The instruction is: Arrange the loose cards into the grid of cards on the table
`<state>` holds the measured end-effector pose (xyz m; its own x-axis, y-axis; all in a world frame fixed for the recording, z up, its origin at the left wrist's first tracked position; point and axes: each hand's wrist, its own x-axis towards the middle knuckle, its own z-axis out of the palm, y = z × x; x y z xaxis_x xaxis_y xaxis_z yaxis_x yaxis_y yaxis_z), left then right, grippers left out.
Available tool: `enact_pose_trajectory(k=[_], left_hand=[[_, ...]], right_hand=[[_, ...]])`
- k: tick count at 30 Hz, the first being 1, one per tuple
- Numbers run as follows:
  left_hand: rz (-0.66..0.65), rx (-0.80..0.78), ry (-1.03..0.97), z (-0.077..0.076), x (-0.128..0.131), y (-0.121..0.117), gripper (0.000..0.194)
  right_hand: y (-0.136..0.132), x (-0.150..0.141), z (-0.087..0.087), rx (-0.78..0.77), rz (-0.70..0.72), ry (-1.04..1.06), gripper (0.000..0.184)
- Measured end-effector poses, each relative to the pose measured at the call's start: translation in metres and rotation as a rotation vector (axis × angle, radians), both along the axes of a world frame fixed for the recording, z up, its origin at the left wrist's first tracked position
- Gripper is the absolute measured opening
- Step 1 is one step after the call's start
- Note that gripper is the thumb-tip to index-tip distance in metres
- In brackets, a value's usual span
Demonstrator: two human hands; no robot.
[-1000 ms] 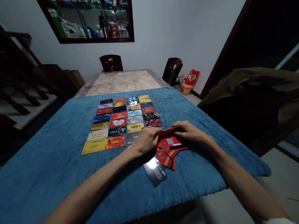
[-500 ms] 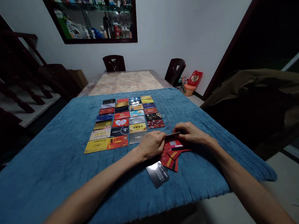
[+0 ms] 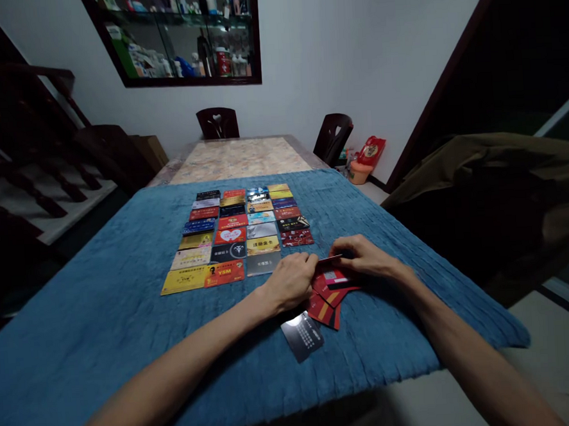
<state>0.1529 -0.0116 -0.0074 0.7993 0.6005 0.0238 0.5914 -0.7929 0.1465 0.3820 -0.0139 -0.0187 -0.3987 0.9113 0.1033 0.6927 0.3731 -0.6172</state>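
Note:
Between my two hands a card [image 3: 329, 258] is held nearly edge-on, so its face does not show. My left hand [image 3: 291, 280] is closed on its left end, and my right hand [image 3: 357, 253] pinches its right end. Just below them, several red cards [image 3: 324, 308] lie fanned and overlapping on the blue cloth. A dark grey card [image 3: 302, 336] with printed lines lies nearest me. Left of my hands, several cards in mixed colours form rows, among them an orange YSM card [image 3: 224, 273], a yellow card [image 3: 185, 281] and a grey card [image 3: 263, 264] beside my left hand.
The blue cloth [image 3: 101, 301] covers the near part of the table, and a patterned tabletop [image 3: 242, 158] shows beyond. Chairs [image 3: 218, 123] stand at the far end. A brown garment [image 3: 503, 161] drapes at the right. A glass-shelved cabinet [image 3: 184, 83] is set in the wall.
The view has tilted slightly, so everything sits a little lower. Both hands keep their hold on the card, with hardly any movement.

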Motion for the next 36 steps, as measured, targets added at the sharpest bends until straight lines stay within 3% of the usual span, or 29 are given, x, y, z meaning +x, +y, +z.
enact_pose_trajectory(k=[30, 36], left_hand=[[0.008, -0.101, -0.110, -0.002, -0.003, 0.003, 0.020], [-0.002, -0.084, -0.262, -0.005, -0.006, 0.016, 0.024]], right_hand=[[-0.002, 0.002, 0.004, -0.143, 0.033, -0.006, 0.015], [-0.002, 0.000, 0.005, -0.018, -0.007, 0.023, 0.016]])
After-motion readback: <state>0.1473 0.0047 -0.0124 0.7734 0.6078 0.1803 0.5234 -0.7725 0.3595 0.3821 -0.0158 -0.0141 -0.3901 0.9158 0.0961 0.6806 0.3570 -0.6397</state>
